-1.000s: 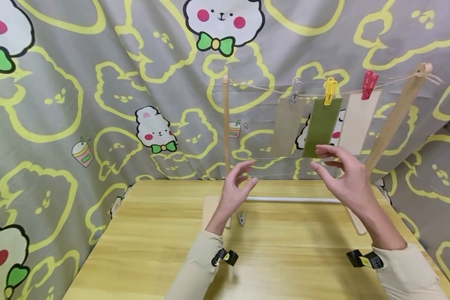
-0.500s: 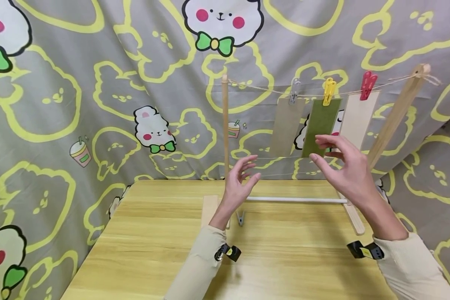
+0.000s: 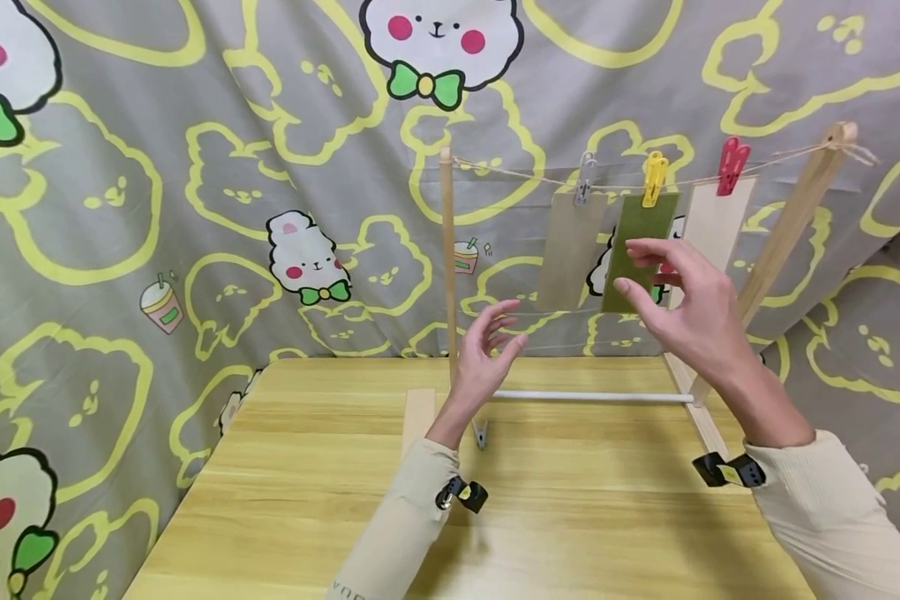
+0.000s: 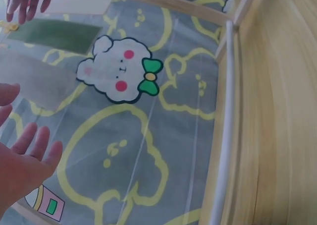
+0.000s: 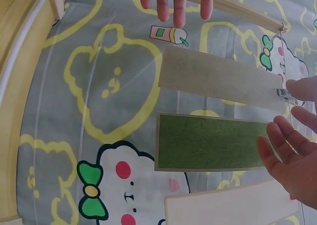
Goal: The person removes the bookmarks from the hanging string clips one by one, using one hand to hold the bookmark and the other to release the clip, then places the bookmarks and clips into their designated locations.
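Dark green felt strip [image 3: 636, 250]: hangs far right on twine, under a yellow plastic clothespeg [image 3: 653, 178]. Likely light, limp; grasp near peg. Right hand [image 3: 686, 312] just before it, left hand [image 3: 483, 367] lower; both spread, empty.

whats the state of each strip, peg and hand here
green strip: hanging from the string, clipped by the yellow peg
grey-brown strip: hanging, clipped by the grey peg
cream strip: hanging, clipped by the red peg
loose peg: lying on the table, holding nothing
right hand: raised in front of the green strip, fingers relaxed, holding nothing
left hand: raised, fingers loose, holding nothing
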Motion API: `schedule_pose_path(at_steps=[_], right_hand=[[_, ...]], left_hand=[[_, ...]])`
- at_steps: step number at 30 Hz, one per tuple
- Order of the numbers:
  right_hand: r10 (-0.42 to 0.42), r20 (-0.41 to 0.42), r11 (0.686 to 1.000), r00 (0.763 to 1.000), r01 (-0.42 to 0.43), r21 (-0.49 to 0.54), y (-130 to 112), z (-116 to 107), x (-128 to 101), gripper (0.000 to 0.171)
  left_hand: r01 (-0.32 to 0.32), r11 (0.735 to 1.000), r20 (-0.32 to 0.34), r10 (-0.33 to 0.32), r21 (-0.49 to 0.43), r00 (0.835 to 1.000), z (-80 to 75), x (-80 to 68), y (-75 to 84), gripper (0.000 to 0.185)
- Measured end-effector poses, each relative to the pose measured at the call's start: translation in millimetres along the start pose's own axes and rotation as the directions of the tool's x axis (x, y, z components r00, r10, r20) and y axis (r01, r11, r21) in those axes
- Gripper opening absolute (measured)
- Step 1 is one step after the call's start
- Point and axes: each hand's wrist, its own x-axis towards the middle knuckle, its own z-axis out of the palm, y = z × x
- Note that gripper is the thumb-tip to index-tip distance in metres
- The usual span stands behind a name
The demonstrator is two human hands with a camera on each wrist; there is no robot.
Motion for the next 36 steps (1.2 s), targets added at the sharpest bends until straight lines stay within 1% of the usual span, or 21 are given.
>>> schedule_pose_path(at_steps=[7,15,18,21,27,31,34,36], right_hand=[[-0.011,0.011,1.000,1.000,0.011,-0.006,-5.3,1.8,12.1,0.044],[-0.021,-0.007,1.000,1.000,0.021,-0.017,-8.4,1.1,18.3,0.041],[-0.029,-0.018,0.999,0.999,0.029,-0.026,-9.3,2.1,22.3,0.041],[-0.039,-0.028,0.999,0.999,0.038,-0.015,-10.2,4.7,26.5,0.042],[-0.039,-0.060,0.999,0.997,0.041,0.027,-12.2,12.0,33.3,0.044],[-0.047,-0.080,0.998,0.996,0.050,0.040,-13.9,13.9,39.6,0.044],[-0.051,-0.090,0.998,0.995,0.055,0.034,-15.9,14.2,44.4,0.044],[-0.051,-0.092,0.998,0.994,0.054,0.032,-17.3,14.9,47.3,0.044]], left_hand=[[-0.005,1.000,0.036,0.006,-0.006,0.999,1.4,8.9,2.9,0.046],[0.041,0.999,0.047,-0.041,0.010,0.998,12.5,14.5,-4.4,0.046],[0.045,0.999,0.044,-0.046,0.011,0.998,14.6,16.9,-6.7,0.046],[0.039,0.999,0.041,-0.038,-0.014,0.998,14.8,18.9,-7.5,0.045],[0.057,0.992,0.026,-0.054,-0.114,0.998,13.6,16.5,-8.0,0.043],[0.022,0.987,0.031,-0.017,-0.157,0.999,16.6,19.9,-8.8,0.044],[0.000,0.986,0.043,0.008,-0.169,0.999,19.8,24.2,-10.4,0.045],[-0.001,0.986,0.044,0.009,-0.165,0.999,21.2,26.3,-11.4,0.045]])
